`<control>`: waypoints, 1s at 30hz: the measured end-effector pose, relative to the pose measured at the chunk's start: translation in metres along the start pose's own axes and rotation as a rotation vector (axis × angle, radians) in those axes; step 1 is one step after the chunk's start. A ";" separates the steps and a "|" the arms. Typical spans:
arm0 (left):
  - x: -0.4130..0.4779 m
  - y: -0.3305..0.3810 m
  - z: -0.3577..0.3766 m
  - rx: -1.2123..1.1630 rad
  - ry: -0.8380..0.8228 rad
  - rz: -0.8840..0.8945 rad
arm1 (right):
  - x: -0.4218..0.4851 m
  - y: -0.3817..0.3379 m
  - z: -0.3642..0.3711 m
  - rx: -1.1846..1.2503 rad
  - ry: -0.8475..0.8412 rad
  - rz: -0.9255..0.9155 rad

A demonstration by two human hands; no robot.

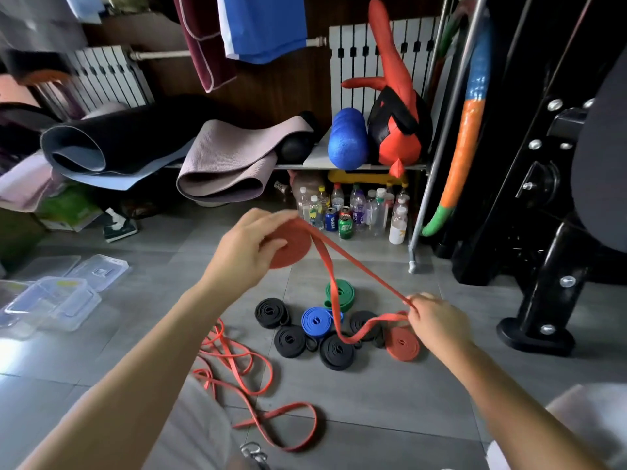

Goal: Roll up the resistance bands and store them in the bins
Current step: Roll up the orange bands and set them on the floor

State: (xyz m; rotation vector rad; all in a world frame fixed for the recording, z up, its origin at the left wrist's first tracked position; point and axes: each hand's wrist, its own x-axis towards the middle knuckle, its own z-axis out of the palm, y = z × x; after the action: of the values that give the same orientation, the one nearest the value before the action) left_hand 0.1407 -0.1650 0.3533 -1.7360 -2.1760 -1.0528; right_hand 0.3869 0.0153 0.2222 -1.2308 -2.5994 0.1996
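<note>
My left hand (249, 244) grips a partly rolled red band coil (291, 247), held up above the floor. Its loose red tail (359, 266) runs down to my right hand (432, 320), which pinches the far loop end. Below on the tiles lie rolled bands: several black rolls (290, 340), a blue roll (316, 320), a green roll (341, 293) and a red roll (402, 344). Thin orange bands (244, 368) lie loose and tangled on the floor near my knees.
Clear plastic bins (56, 301) and lids (98, 271) sit on the floor at the left. Bottles and cans (353, 212) stand under a shelf holding rolled mats (224, 157). A black machine base (539, 300) stands at the right.
</note>
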 end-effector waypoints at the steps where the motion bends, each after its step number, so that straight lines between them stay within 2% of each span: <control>1: 0.001 -0.002 -0.004 0.007 0.018 -0.024 | -0.003 0.009 0.004 -0.008 -0.057 0.053; 4: 0.000 -0.012 -0.017 0.036 0.049 -0.078 | -0.015 0.030 0.013 0.015 -0.142 0.198; 7: -0.003 -0.026 -0.029 0.048 0.087 -0.134 | -0.018 0.039 0.014 0.222 -0.223 0.298; 12: -0.011 -0.034 -0.031 0.077 0.009 -0.127 | -0.017 0.040 0.012 0.351 -0.203 0.297; 16: -0.013 -0.018 -0.021 0.081 -0.058 -0.046 | -0.018 0.033 0.010 0.199 -0.414 0.257; 19: -0.019 0.007 0.000 0.088 -0.178 0.055 | -0.018 0.022 0.006 0.155 -0.426 0.161; 21: -0.027 0.023 0.020 0.069 -0.273 0.104 | -0.016 0.007 -0.001 0.301 -0.364 0.081; 26: -0.042 0.045 0.058 0.009 -0.348 0.093 | -0.010 -0.039 -0.033 1.043 -0.399 -0.006; 27: -0.043 0.047 0.062 0.008 -0.359 0.097 | -0.009 -0.044 -0.035 1.120 -0.385 -0.038; 30: -0.045 0.050 0.065 -0.024 -0.366 0.117 | -0.009 -0.054 -0.043 1.092 -0.316 -0.117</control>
State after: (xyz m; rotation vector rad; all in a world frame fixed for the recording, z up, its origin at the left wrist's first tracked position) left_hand 0.2184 -0.1569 0.3025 -2.1832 -2.2289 -0.7862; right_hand 0.3650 -0.0249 0.2738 -0.6433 -2.1253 1.6123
